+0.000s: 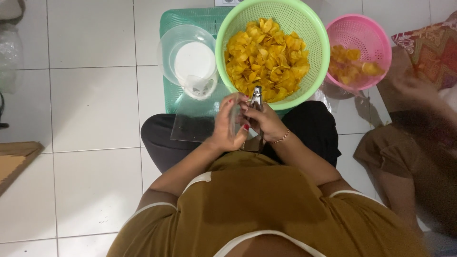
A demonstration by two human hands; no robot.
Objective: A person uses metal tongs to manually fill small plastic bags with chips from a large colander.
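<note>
While we sit on the tiled floor (90,119), our left hand (227,127) curls its fingers (229,103) closed around a small clear plastic bag (236,119), held upright over our lap. Our right hand (265,123) is clenched on a metal stapler (256,98), its nose touching the bag's top edge. Just beyond both hands stands a green basket (314,43) of yellow chips (266,57), with a pink basket (376,38) beside it.

clear plastic bag (234,119) btwn hands, more on lap (193,127)
</note>
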